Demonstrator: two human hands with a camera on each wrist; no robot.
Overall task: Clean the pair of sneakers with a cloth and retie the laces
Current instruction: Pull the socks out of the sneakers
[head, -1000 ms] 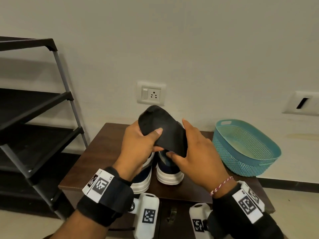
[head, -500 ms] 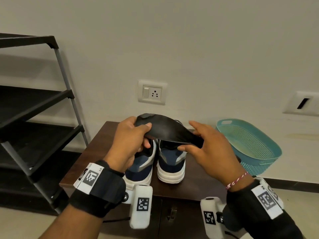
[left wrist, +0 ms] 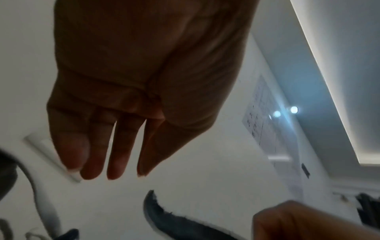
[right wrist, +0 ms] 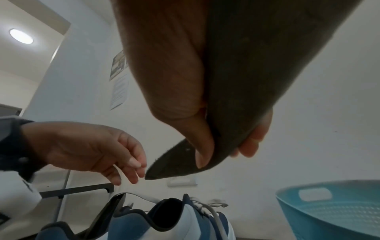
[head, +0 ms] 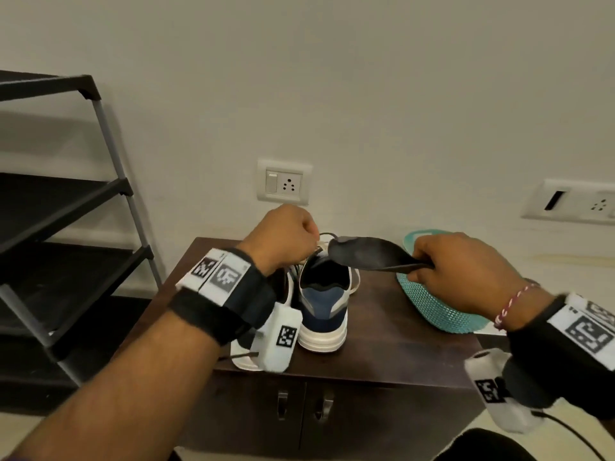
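Note:
A black insole [head: 362, 252] hangs level above the sneakers, and my right hand [head: 421, 267] pinches its near end between thumb and fingers [right wrist: 252, 142]. The right sneaker [head: 324, 304], navy and white with loose white laces, stands on the dark wooden cabinet [head: 399, 327] with its heel toward me. My left wrist hides most of the left sneaker [head: 243, 357]. My left hand [head: 299, 241] hovers over the sneakers' tongues, just off the insole's tip [right wrist: 156, 172]. Its fingers [left wrist: 115, 154] hang relaxed and hold nothing.
A teal plastic basket [head: 432, 304] stands on the cabinet at the right, under my right hand. A black shoe rack [head: 66, 211] fills the left side. A wall socket [head: 284, 183] sits behind the sneakers. Cabinet doors with handles [head: 283, 404] face me below.
My left hand has let go of the insole and moved over the sneakers. My right hand now holds the insole alone and has drawn it rightward, flattened out.

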